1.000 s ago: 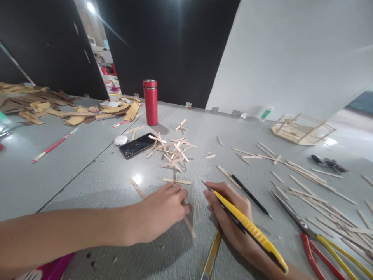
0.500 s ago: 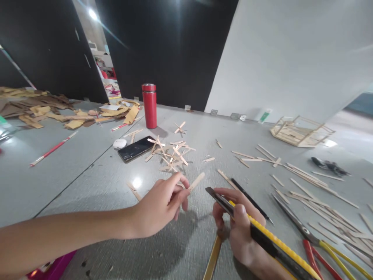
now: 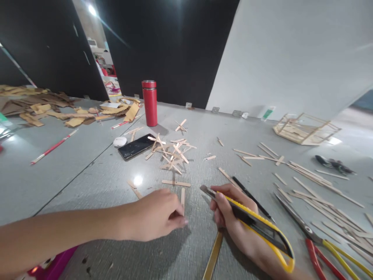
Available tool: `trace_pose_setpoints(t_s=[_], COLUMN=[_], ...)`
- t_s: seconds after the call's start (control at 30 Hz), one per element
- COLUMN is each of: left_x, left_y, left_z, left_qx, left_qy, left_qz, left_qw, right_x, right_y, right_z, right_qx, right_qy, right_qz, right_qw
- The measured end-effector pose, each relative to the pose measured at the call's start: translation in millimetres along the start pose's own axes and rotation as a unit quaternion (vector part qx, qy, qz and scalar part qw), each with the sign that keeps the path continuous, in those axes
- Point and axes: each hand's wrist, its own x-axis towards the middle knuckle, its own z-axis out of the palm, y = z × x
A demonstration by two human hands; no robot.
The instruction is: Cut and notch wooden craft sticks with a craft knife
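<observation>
My left hand (image 3: 157, 216) is closed in a pinch low over the table, palm turned down. A wooden craft stick (image 3: 182, 197) stands out from behind its fingers, its lower end hidden by them. Just beyond, another craft stick (image 3: 176, 183) lies crosswise on the table. My right hand (image 3: 233, 214) is wrapped round a yellow and black utility knife (image 3: 253, 221), its blade out and pointing left towards my left hand. Below that hand a narrow gold-coloured strip (image 3: 213, 256) lies on the table. A black pen (image 3: 247, 194) rests behind the right hand.
Craft sticks (image 3: 175, 155) lie piled beside a phone (image 3: 136, 147), a white case (image 3: 119, 142) and a red flask (image 3: 150, 104). To the right are scissors (image 3: 305, 229), red-and-yellow-handled pliers (image 3: 320, 249), thin strips and a wooden frame (image 3: 305, 130). Torn cardboard (image 3: 37, 105) covers the far left.
My left hand has turned palm down and come lower and nearer; the craft stick at its fingers now points away from me. My right hand has moved the knife slightly left, tilting it flatter.
</observation>
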Motion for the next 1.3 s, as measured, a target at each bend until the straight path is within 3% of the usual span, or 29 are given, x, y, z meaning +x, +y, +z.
trace_pose_setpoints(t_s=[0.17,0.3,0.4,0.5,0.67,1.3], left_x=[-0.5,-13.6,-22.8,-21.9,-9.4,-6.4], left_y=[0.9,5.0,9.8,9.5,1.1,-7.2], left_z=[0.1,13.9,23.1,20.3,5.8,10.8], left_qx=[0.040,0.170,0.234,0.224,0.181,0.193], left_qy=[0.016,0.057,-0.009,-0.062,-0.102,-0.054], left_qz=[0.010,-0.005,0.016,0.073,0.136,0.175], left_qw=[0.999,0.984,0.972,0.970,0.969,0.964], right_x=[-1.1,-0.2,-1.3,-5.1,-11.7,-11.5], right_y=[-2.6,4.3,9.4,9.5,4.5,1.2], right_z=[-5.2,-6.2,-3.5,-2.1,-0.5,7.2], right_qx=[-0.032,-0.032,0.004,0.012,-0.040,-0.112], right_qy=[-0.007,-0.011,-0.031,-0.058,-0.082,-0.073], right_qz=[-0.015,-0.013,-0.003,-0.011,-0.048,-0.128], right_qw=[0.999,0.999,1.000,0.998,0.995,0.983])
